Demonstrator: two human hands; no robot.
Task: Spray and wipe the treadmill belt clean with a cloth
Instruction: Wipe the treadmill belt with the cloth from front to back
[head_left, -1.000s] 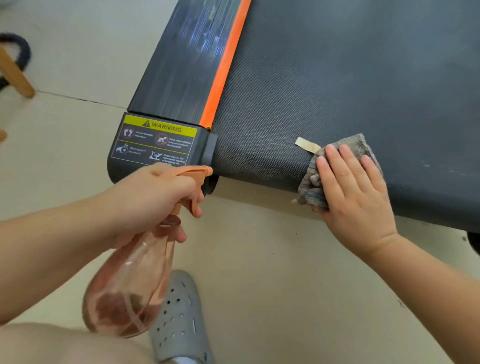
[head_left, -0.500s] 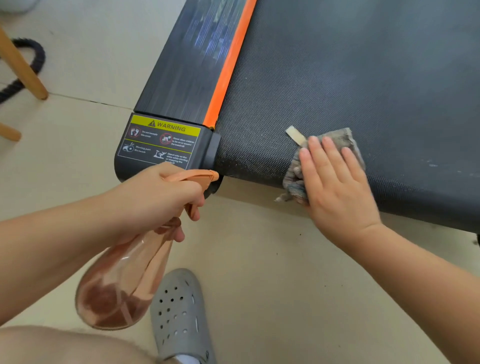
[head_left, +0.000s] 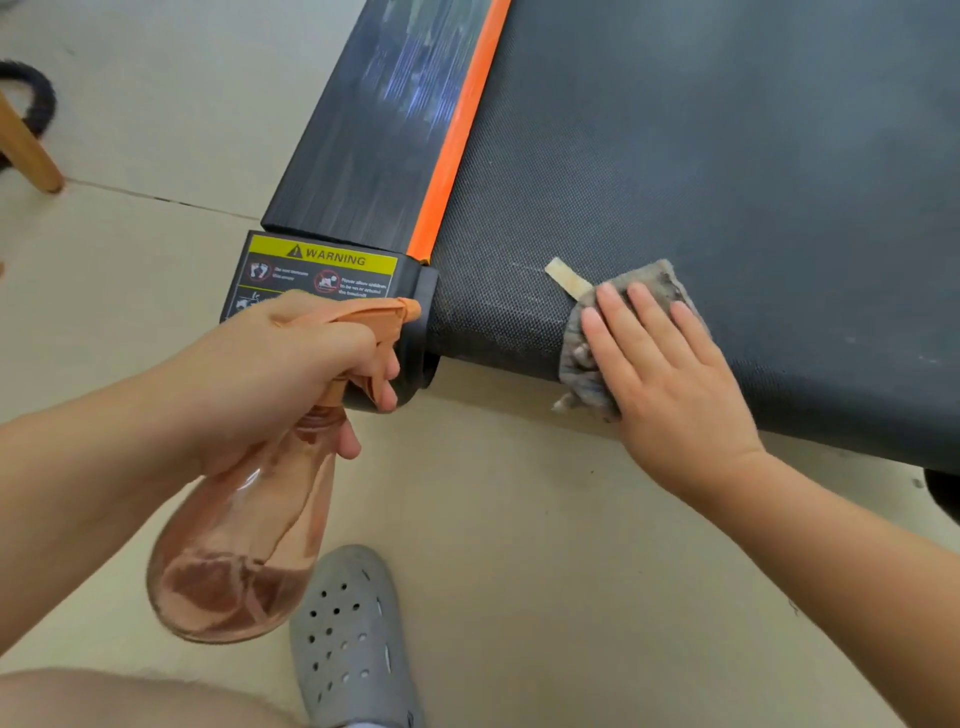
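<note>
The dark textured treadmill belt (head_left: 727, 166) fills the upper right, curving down over its near end. My right hand (head_left: 665, 374) lies flat with straight fingers on a grey cloth (head_left: 579, 364), pressing it against the belt's rounded near edge. A pale tag (head_left: 567, 278) of the cloth sticks out up-left of the fingers. My left hand (head_left: 270, 374) grips the neck of a clear orange spray bottle (head_left: 234, 551), fingers round the trigger. Its nozzle (head_left: 405, 310) points right, close to the treadmill's corner cap.
An orange strip (head_left: 457, 135) and a black side rail (head_left: 363, 130) run along the belt's left. A yellow warning label (head_left: 322, 257) sits on the corner cap. A grey clog (head_left: 353, 639) stands on the beige floor. A wooden leg (head_left: 26, 150) and dark cord (head_left: 36, 98) lie far left.
My right hand slid the cloth leftwards along the belt's near edge between the first two frames. Since then it has stayed about where it was. My left hand keeps holding the bottle by the corner.
</note>
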